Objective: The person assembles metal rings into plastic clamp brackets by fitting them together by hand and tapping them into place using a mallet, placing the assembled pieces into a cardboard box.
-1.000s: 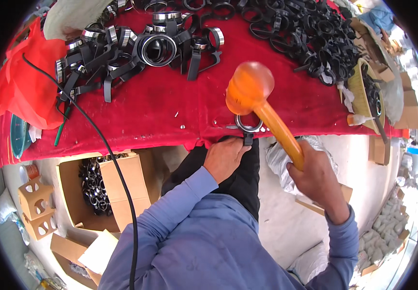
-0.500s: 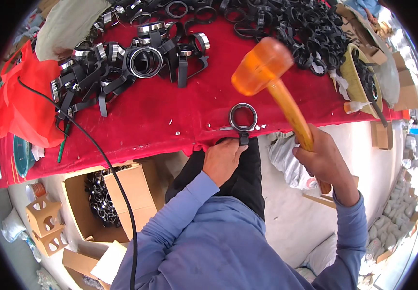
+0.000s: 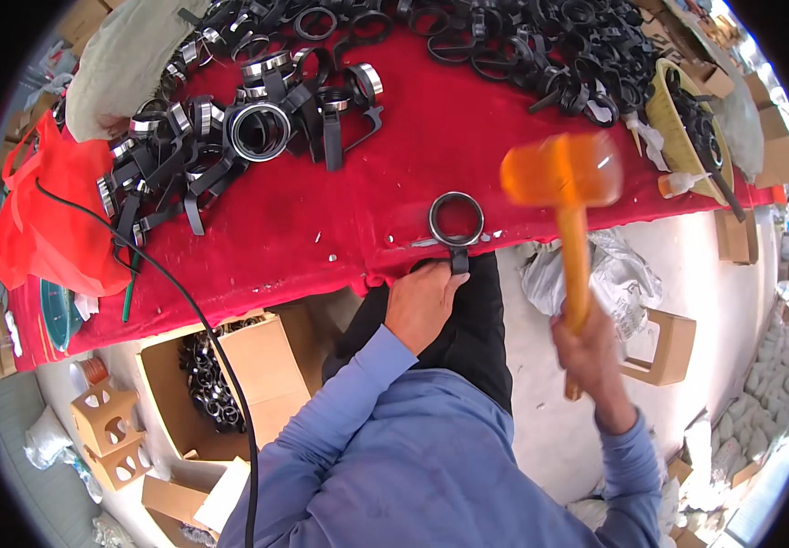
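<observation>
Cardboard box (image 3: 257,365) brown, open, below red tablecloth (image 3: 340,219).

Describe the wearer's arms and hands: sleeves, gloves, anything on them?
Both arms wear long, light blue sleeves down to the wrists, plain with no markings. The left hand and the right hand are bare: no gloves, and no watch or rings that I can make out.

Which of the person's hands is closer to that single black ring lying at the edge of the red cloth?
The left hand. Its fingers pinch the tab of the black ring from just below. The right hand is off to the right and lower, gripping the orange mallet.
</observation>
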